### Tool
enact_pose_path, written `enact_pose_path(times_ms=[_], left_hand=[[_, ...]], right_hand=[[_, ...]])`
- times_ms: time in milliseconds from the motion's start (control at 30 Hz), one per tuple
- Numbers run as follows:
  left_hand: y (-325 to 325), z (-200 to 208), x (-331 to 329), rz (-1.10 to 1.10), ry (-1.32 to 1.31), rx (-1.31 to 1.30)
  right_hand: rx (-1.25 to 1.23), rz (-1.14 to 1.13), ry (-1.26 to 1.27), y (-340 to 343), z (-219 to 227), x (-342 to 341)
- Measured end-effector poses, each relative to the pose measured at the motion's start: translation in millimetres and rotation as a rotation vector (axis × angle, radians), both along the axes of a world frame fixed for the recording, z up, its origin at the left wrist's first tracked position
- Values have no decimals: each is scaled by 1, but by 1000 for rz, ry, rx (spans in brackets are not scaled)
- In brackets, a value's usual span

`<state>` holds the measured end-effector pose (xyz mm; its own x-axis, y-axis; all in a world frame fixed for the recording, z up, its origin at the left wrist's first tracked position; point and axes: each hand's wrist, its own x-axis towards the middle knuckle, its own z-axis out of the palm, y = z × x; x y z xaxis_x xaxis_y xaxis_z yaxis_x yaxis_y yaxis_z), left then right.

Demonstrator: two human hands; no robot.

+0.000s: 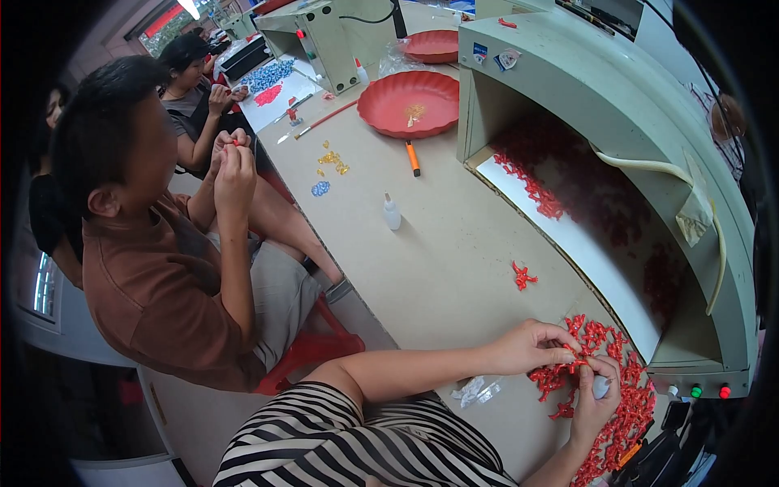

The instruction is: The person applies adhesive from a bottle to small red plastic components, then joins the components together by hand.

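Note:
Over a heap of small red plastic pieces (pixel 633 414) at the table's right edge, my two hands meet. My left hand (pixel 535 347) pinches a small red piece (pixel 579 363) between thumb and fingertips. From the other side, my right hand (pixel 596 402) has its thumb and fingers closed on the same piece. A whitish, rounded thing, like a small squeeze bottle (pixel 600 387), is tucked in the right palm, partly hidden by the fingers. One red figure-like piece (pixel 523 276) lies apart on the table, beyond my left hand.
A pale green curved machine housing (pixel 600 89) stands at right, red pieces inside. A small dropper bottle (pixel 392 213), an orange-handled tool (pixel 413 159) and a red scalloped tray (pixel 381 122) are on the table. A co-worker (pixel 162 268) sits at left; clear plastic scraps (pixel 477 391) lie near my forearm.

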<state>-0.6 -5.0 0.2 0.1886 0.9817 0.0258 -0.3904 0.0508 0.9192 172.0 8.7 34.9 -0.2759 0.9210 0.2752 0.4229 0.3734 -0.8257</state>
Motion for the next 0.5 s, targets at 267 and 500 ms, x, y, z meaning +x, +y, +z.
enact_pose_path(times_ms=[267, 500], left_hand=[[-1, 6, -8, -29, 49, -73], [0, 4, -7, -7, 40, -112]], right_hand=[[37, -45, 44, 2, 7, -9], [18, 10, 101, 7, 0, -4]])
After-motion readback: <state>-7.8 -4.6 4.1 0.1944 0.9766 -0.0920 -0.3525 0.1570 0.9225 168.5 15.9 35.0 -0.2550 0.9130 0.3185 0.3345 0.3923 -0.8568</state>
